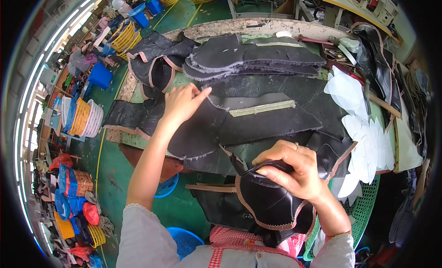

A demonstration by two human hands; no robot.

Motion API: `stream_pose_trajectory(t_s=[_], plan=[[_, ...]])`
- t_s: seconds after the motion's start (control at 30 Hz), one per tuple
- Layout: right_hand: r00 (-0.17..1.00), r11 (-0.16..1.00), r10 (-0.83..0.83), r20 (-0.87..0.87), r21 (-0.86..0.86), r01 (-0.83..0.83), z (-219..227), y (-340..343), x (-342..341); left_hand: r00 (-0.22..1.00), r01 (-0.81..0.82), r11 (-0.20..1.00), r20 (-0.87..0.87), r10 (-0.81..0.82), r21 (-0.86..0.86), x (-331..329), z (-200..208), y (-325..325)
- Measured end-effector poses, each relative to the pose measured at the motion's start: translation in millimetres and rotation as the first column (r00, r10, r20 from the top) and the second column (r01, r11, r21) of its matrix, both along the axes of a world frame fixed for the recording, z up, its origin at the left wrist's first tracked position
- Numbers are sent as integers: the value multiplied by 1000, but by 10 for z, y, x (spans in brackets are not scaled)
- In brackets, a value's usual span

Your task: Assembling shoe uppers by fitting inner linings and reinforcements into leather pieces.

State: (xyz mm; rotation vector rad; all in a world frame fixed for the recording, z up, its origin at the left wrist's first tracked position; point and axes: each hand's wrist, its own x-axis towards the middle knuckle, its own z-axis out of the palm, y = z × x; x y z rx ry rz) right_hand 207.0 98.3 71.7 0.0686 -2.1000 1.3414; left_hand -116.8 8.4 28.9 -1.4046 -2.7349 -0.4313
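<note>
My left hand rests near the upper edge of a dark fuzzy-edged lining piece, thumb and fingers apart, with no grip to be seen. A pale strip runs along that piece, which lies flat on the table. My right hand is closed, thumb against fingers, on the folded edge of a black leather boot upper. This upper has brown zigzag-cut edges and hangs over the table's near side in front of me. Another black leather piece hangs beside it, to the left.
Stacked dark lining pieces lie at the table's far side, beside more leather uppers. White cut pieces and a wooden-handled hammer are at the right. A green crate stands below; blue baskets stand on the floor.
</note>
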Motion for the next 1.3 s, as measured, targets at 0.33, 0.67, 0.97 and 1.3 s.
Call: stream_pose_trajectory(t_s=[0.33,0.67,0.97,1.3], plan=[[989,992,98,107,-86,-89,107,11,-9,758,157,869,506,-411,469,32,-36,57],[987,977,-160,27,-135,162,409,-6,-143,386,131,815,728,-567,565,1389,955,-469],[971,951,-221,88,-203,235,466,-9,-36,396,195,792,692,-604,579,1507,1080,-434],[964,954,-225,142,-166,248,496,6,-35,411,294,754,634,-654,587,1424,1052,-442]])
